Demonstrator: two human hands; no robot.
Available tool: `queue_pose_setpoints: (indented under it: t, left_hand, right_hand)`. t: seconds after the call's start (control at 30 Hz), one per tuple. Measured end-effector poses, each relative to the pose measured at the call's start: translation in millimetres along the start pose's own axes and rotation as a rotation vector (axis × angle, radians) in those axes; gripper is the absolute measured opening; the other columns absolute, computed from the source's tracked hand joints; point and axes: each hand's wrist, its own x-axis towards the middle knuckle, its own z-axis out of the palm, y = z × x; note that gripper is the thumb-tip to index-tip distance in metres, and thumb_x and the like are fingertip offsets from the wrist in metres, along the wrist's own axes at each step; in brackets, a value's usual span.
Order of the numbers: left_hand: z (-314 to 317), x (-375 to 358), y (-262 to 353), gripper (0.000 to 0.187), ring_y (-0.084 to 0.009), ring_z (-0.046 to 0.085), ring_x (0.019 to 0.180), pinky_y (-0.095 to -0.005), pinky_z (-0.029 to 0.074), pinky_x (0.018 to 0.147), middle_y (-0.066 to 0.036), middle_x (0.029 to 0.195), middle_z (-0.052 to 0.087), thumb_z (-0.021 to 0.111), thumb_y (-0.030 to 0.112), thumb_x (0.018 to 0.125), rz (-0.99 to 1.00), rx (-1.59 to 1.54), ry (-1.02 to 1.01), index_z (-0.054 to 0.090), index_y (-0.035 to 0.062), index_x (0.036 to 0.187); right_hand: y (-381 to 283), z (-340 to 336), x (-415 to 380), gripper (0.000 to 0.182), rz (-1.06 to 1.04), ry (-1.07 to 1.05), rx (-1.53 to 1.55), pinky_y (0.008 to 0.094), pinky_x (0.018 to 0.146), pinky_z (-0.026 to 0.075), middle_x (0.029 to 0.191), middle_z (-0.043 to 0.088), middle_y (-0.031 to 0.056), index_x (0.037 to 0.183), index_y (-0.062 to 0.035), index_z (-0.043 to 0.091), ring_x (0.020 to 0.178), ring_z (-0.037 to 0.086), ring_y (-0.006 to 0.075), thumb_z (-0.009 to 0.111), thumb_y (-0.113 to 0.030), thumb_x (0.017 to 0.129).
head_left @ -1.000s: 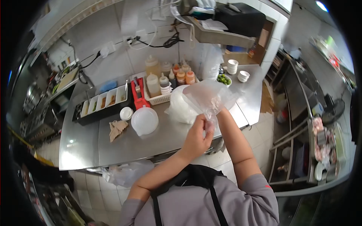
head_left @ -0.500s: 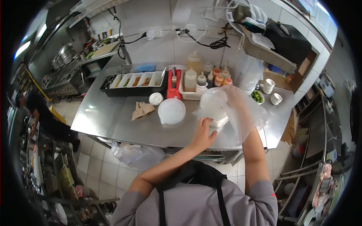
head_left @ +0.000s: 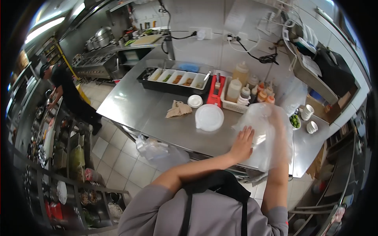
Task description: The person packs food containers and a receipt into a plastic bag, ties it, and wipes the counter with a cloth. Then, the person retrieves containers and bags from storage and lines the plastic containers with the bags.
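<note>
A clear plastic bag (head_left: 258, 118) is at the right part of the steel table, with something white and round showing dimly through it. My right hand (head_left: 277, 118) is inside or behind the bag's film, which hangs along the forearm; its fingers are blurred. Against the bag's left side is my left hand (head_left: 242, 146), palm down, fingers stretched out, with no object in its grasp. A white round lidded tub (head_left: 209, 117) stands to the left of the bag. Beyond it are small white lids (head_left: 195, 101) and a crumpled brown cloth or paper (head_left: 178, 109).
Behind the bag, a basket (head_left: 235, 106) holds several sauce bottles, beside a red device (head_left: 216, 91). A black tray (head_left: 173, 84) carries white food bins. Right are a bowl of green limes (head_left: 294, 121) and small white cups (head_left: 307, 113). A co-worker (head_left: 69, 92) stands far left.
The view has turned left, so the table's things appear farther right. My left hand's fingers have straightened against the bag. My right hand is still in the film, now more blurred.
</note>
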Motion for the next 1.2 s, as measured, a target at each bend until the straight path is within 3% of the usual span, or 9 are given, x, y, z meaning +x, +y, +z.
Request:
queue_pose_setpoints:
  t: [0.23, 0.3, 0.5, 0.77, 0.93, 1.03, 1.1, 1.17, 1.2]
  left_hand:
    - [9, 0, -5, 0.079, -0.0384, 0.020, 0.132, -0.0450, 0.019, 0.107, -0.026, 0.139, 0.022, 0.064, 0.018, 0.071, -0.080, 0.083, 0.030, 0.022, -0.0107, 0.132]
    - [11, 1, -3, 0.081, -0.0372, 0.018, 0.133, -0.0450, 0.018, 0.108, -0.025, 0.140, 0.020, 0.062, 0.021, 0.072, -0.101, 0.113, 0.015, 0.020, -0.0102, 0.134]
    - [21, 3, -3, 0.077, -0.0379, 0.014, 0.134, -0.0495, 0.015, 0.107, -0.024, 0.141, 0.020, 0.057, 0.018, 0.072, -0.011, 0.292, 0.076, 0.022, -0.0068, 0.136]
    - [19, 17, -9, 0.069, -0.0377, 0.015, 0.134, -0.0512, 0.015, 0.107, -0.023, 0.143, 0.020, 0.052, 0.017, 0.076, 0.007, 0.395, -0.016, 0.025, -0.0008, 0.137]
    - [19, 19, -9, 0.063, -0.0371, 0.017, 0.134, -0.0517, 0.016, 0.107, -0.020, 0.143, 0.020, 0.049, 0.018, 0.079, -0.003, 0.490, -0.041, 0.027, 0.0008, 0.137]
    - [18, 18, -11, 0.060, -0.0373, 0.019, 0.133, -0.0524, 0.016, 0.106, -0.020, 0.141, 0.023, 0.051, 0.015, 0.079, 0.004, 0.330, 0.022, 0.033, 0.0001, 0.133]
    - [-6, 17, -3, 0.057, -0.0380, 0.021, 0.131, -0.0519, 0.017, 0.106, -0.020, 0.138, 0.028, 0.054, 0.012, 0.077, 0.054, 0.100, 0.134, 0.037, -0.0008, 0.130]
    - [-33, 13, 9, 0.050, -0.0370, 0.026, 0.127, -0.0487, 0.022, 0.105, -0.020, 0.130, 0.035, 0.058, 0.009, 0.076, 0.098, -0.113, 0.271, 0.044, -0.0013, 0.122]
    - [-42, 8, 14, 0.046, -0.0348, 0.031, 0.124, -0.0469, 0.026, 0.103, -0.019, 0.128, 0.038, 0.056, 0.010, 0.079, 0.110, -0.242, 0.272, 0.045, -0.0011, 0.121]
  right_hand:
    - [-26, -54, -3, 0.050, 0.261, -0.266, 0.056, 0.0345, 0.091, 0.041, 0.113, 0.057, 0.0156, 0.119, 0.0023, 0.050, 0.107, 0.053, 0.0243, 0.064, -0.023, 0.078]
    - [34, -14, -31, 0.051, 0.161, -0.018, 1.218, 0.0338, 0.097, 0.039, 0.123, 0.050, 0.0156, 0.125, 0.0046, 0.041, 0.113, 0.049, 0.0239, 0.056, -0.024, 0.086]
    - [-70, -80, -44, 0.039, 0.378, 0.319, 1.603, 0.0266, 0.096, 0.038, 0.125, 0.048, 0.0110, 0.128, 0.0015, 0.043, 0.111, 0.048, 0.0185, 0.046, -0.012, 0.091]
    - [74, -8, -22, 0.047, 0.181, -0.053, 1.228, 0.0325, 0.099, 0.035, 0.128, 0.046, 0.0132, 0.132, 0.0012, 0.037, 0.116, 0.045, 0.0230, 0.050, -0.017, 0.090]
    - [13, -149, -75, 0.033, 0.155, 0.381, 0.629, 0.0318, 0.091, 0.040, 0.114, 0.057, 0.0126, 0.117, 0.0026, 0.053, 0.106, 0.052, 0.0224, 0.051, -0.008, 0.086]
    - [-11, -216, -129, 0.019, 0.058, 0.934, 0.997, 0.0313, 0.075, 0.048, 0.095, 0.062, 0.0128, 0.091, 0.0056, 0.064, 0.083, 0.059, 0.0202, 0.055, -0.008, 0.082]
    - [-13, -240, -160, 0.016, 0.202, 1.334, -0.078, 0.0344, 0.070, 0.051, 0.088, 0.063, 0.0140, 0.084, 0.0039, 0.066, 0.081, 0.062, 0.0224, 0.059, -0.010, 0.080]
    - [-40, -240, -167, 0.015, 0.046, 1.583, 0.181, 0.0359, 0.064, 0.054, 0.080, 0.063, 0.0174, 0.086, 0.0041, 0.065, 0.076, 0.063, 0.0259, 0.059, -0.009, 0.081]
    - [-52, -233, -158, 0.016, -0.184, 1.613, 1.103, 0.0370, 0.062, 0.054, 0.081, 0.063, 0.0197, 0.089, 0.0048, 0.063, 0.074, 0.063, 0.0275, 0.057, -0.008, 0.082]
